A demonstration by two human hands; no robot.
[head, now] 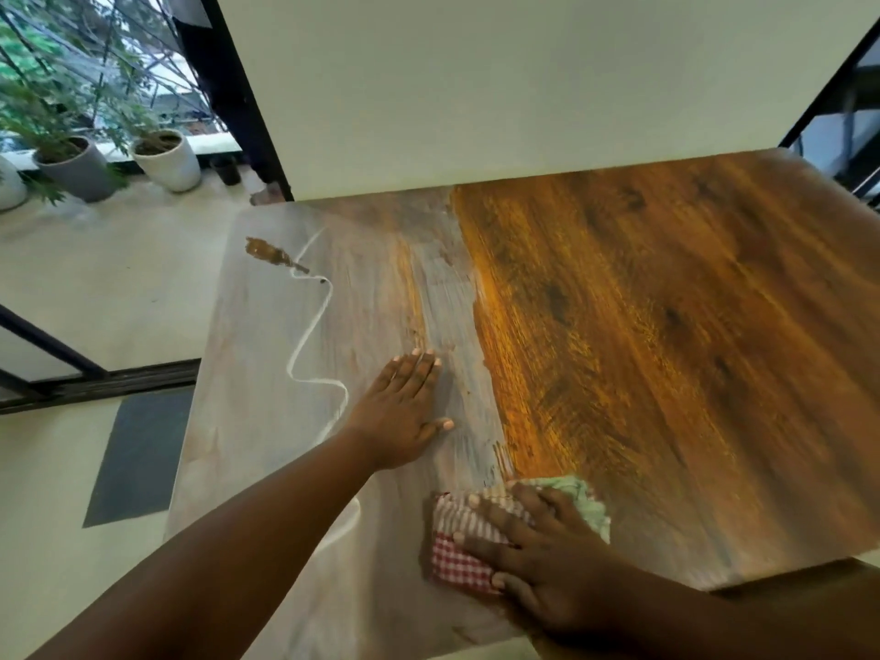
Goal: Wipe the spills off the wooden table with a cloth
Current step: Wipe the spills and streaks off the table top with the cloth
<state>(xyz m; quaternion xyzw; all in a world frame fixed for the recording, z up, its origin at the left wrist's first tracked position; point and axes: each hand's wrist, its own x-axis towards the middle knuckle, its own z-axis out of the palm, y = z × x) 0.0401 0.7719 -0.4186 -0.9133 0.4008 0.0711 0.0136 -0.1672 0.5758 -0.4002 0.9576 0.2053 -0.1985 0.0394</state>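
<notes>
We see the wooden table (666, 326) from above, its right part showing warm, bare grain while the left part looks grey and filmy, likely glare from the window plus a smeared residue. Our left hand (405, 412) lies flat on that dull zone near the middle of the table, fingers straight and together, holding nothing; we judge it is there to brace the body and steady the table while the other arm works. Our right hand (538, 550) presses down with spread fingers on the cloth (462, 559), a bunched rag with red check, stripes and a green part, lying close to the near edge, right at the boundary between dull and clean wood. The flat palm spreads pressure across the cloth so it drags liquid rather than skating over it.

Toward the far left corner sits a brown spill (269, 252), untouched, and from it a thin white line (305, 335) of liquid snakes down toward the near edge, passing left of the bracing hand. Both are well apart from the cloth, so we judge the job perhaps half done, with the left side still to wipe
</notes>
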